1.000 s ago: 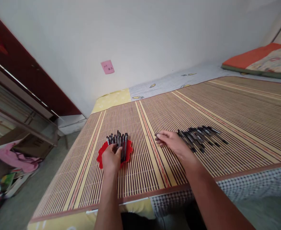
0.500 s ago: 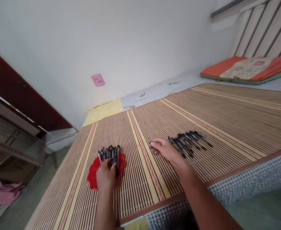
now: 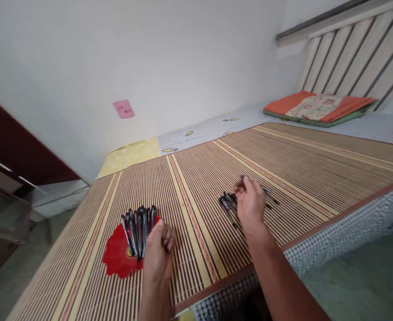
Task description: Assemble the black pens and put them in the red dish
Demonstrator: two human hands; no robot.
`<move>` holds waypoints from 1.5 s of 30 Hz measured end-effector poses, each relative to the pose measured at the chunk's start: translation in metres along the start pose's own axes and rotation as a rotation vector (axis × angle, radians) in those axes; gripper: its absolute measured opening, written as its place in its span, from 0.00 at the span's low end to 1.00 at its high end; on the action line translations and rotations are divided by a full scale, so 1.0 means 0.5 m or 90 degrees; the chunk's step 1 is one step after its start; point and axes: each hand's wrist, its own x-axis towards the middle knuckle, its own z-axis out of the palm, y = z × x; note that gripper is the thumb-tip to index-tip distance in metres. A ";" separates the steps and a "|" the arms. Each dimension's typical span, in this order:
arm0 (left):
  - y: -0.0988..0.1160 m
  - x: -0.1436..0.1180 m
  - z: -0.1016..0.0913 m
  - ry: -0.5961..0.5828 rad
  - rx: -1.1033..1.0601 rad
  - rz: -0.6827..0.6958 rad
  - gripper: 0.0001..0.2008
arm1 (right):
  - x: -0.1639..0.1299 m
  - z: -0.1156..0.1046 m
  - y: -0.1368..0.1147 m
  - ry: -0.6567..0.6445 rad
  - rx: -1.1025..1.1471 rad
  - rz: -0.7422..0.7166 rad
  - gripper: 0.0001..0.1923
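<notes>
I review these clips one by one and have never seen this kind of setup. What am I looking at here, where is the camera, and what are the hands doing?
There is no machine: a person wears one camera on the head, looking down at their own bare hands over a striped bamboo mat on a bed. The left hand, loosely curled, rests beside a row of dark pens lying on a red plate. The right hand reaches into a loose pile of pens and appears to pinch one. A pillow lies far right.

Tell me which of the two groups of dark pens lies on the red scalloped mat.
The row of dark pens beside the left hand lies on the red scalloped mat. The loose pile of dark pens at the right hand rests directly on the striped bamboo mat.
</notes>
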 end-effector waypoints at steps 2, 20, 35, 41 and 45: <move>-0.037 -0.012 0.034 -0.081 -0.098 -0.108 0.24 | 0.006 -0.008 -0.004 -0.004 -0.007 0.002 0.12; -0.071 -0.035 0.040 -0.138 -0.429 -0.285 0.35 | -0.010 -0.006 0.013 -0.355 -0.562 -0.067 0.06; -0.110 -0.006 0.008 0.021 -0.457 -0.290 0.30 | -0.021 -0.004 -0.043 -0.394 -1.060 -0.048 0.10; -0.112 -0.009 0.008 -0.025 -0.433 -0.300 0.21 | -0.020 -0.016 -0.035 -0.469 -1.163 0.043 0.09; -0.121 -0.003 0.000 -0.039 -0.422 -0.306 0.18 | -0.023 -0.017 -0.025 -0.503 -1.165 0.054 0.11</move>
